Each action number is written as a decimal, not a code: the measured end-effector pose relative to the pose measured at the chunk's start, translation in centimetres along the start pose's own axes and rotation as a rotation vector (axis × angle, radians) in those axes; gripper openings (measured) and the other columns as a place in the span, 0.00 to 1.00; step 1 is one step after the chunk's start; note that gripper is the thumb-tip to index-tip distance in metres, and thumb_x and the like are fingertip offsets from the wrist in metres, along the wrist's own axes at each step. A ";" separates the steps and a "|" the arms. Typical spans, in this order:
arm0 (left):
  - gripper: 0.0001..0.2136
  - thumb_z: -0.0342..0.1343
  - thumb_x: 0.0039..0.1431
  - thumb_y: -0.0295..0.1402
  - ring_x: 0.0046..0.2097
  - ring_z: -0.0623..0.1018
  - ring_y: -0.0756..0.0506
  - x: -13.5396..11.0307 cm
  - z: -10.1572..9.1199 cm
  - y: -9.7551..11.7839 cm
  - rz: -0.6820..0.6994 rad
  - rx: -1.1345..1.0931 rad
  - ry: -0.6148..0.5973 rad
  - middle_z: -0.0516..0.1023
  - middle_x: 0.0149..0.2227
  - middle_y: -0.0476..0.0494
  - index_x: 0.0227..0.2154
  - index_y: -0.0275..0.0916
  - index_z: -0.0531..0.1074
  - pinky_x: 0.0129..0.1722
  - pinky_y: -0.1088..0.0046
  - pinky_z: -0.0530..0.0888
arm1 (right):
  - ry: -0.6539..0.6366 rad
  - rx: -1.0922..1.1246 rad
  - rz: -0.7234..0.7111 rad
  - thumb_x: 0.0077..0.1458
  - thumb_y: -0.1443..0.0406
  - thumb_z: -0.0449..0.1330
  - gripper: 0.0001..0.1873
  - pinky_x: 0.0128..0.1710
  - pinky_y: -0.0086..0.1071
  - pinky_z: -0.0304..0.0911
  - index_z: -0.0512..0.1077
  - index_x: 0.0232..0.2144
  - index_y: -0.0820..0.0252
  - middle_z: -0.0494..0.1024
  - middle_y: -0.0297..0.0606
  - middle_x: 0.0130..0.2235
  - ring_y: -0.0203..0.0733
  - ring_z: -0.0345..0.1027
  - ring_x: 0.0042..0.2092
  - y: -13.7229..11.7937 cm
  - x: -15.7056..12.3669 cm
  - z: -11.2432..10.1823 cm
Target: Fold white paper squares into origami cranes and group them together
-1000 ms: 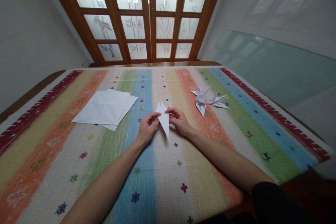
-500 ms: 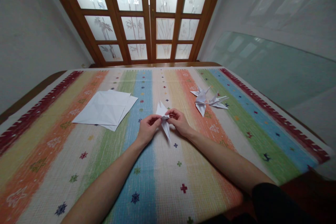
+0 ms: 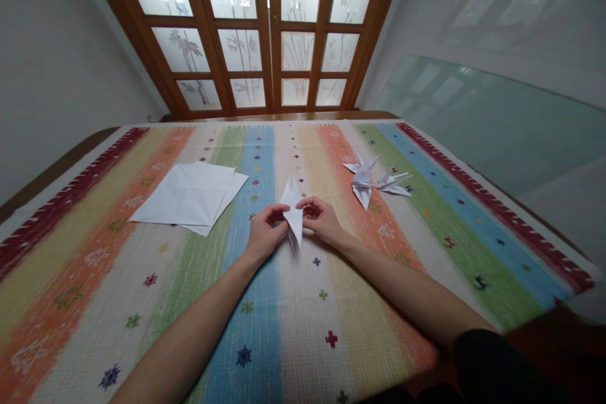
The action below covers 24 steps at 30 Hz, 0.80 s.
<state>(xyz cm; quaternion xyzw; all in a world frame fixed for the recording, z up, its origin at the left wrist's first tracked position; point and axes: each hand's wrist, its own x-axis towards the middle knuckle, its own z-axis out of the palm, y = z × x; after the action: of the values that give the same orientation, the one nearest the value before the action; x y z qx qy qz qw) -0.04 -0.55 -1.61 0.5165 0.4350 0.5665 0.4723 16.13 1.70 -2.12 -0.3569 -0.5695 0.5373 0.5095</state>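
Note:
A folded white origami paper (image 3: 293,218), long and narrow with pointed ends, is held over the middle of the striped tablecloth. My left hand (image 3: 267,226) pinches its left edge between thumb and fingers. From the other side, my right hand (image 3: 322,218) grips its right edge the same way. Two slim points stick up at its far end, and a broader flap tapers down toward me. Finished-looking paper cranes (image 3: 363,182) lie to the right of my hands, close together. Left of my hands are flat sheets of white paper (image 3: 189,194), loosely stacked.
The striped tablecloth (image 3: 243,303) covers the table, whose wooden edge (image 3: 284,117) shows at the back. Wooden doors with frosted panes (image 3: 269,44) stand beyond it. A glass panel (image 3: 497,120) leans along the right wall.
The folded paper's near flap now lies broad and flatter, where a narrow point and a raised fold showed before. Both hands stay in nearly the same place.

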 end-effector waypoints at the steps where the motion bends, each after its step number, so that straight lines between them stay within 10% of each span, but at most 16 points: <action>1: 0.12 0.66 0.40 0.30 0.34 0.79 0.47 0.0 0.0 0.0 0.000 -0.003 0.002 0.81 0.32 0.46 0.32 0.37 0.77 0.39 0.70 0.75 | 0.003 -0.005 -0.011 0.38 0.63 0.71 0.15 0.28 0.28 0.64 0.72 0.30 0.56 0.75 0.31 0.29 0.34 0.68 0.29 0.0 0.0 0.0; 24: 0.07 0.64 0.43 0.36 0.24 0.72 0.51 0.1 -0.1 0.7 0.008 0.132 0.051 0.76 0.21 0.50 0.20 0.38 0.76 0.27 0.75 0.69 | 0.014 -0.076 -0.055 0.44 0.56 0.67 0.15 0.25 0.29 0.58 0.69 0.20 0.58 0.70 0.30 0.22 0.33 0.62 0.25 -0.6 -0.4 0.5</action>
<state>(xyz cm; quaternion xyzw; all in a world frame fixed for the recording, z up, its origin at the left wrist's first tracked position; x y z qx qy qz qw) -0.19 -0.56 -0.96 0.5336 0.4811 0.5516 0.4236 15.84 1.09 -1.54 -0.3640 -0.5954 0.4986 0.5142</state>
